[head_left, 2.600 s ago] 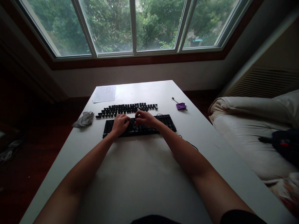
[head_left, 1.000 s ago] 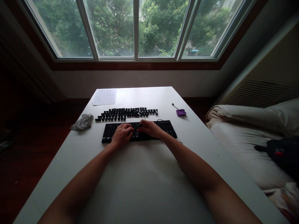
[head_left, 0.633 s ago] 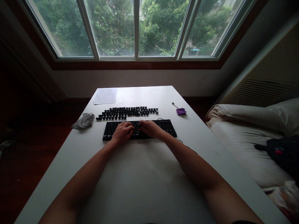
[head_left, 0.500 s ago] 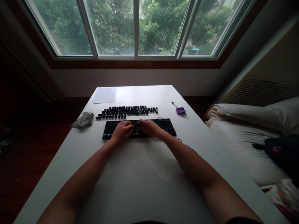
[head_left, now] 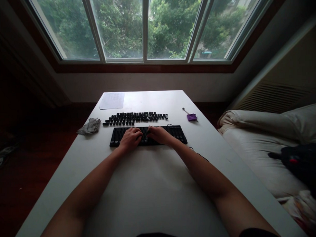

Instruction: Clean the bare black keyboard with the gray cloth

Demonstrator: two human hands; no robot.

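A black keyboard (head_left: 177, 133) lies across the middle of the white table (head_left: 150, 191), with a thin cable running off to its right. Both my hands rest on its centre, close together. My left hand (head_left: 131, 138) has its fingers curled down onto the keys. My right hand (head_left: 160, 134) is closed in a pinch beside it, fingertips toward the left hand. What either hand holds is too small and dark to make out. Just behind the keyboard, loose black keycaps (head_left: 134, 117) are laid out in rows.
A grey cloth or glove (head_left: 90, 126) lies at the table's left edge, a paper sheet (head_left: 112, 100) at the back left, a small purple tool (head_left: 191, 117) at the back right. A white cushioned seat (head_left: 254, 146) with a dark object (head_left: 296, 160) stands on the right. Windows are behind.
My hands stay on the middle of the keyboard with only small finger shifts. A thin wire-like tip seen above my right hand a second ago no longer shows. The view has shifted slightly.
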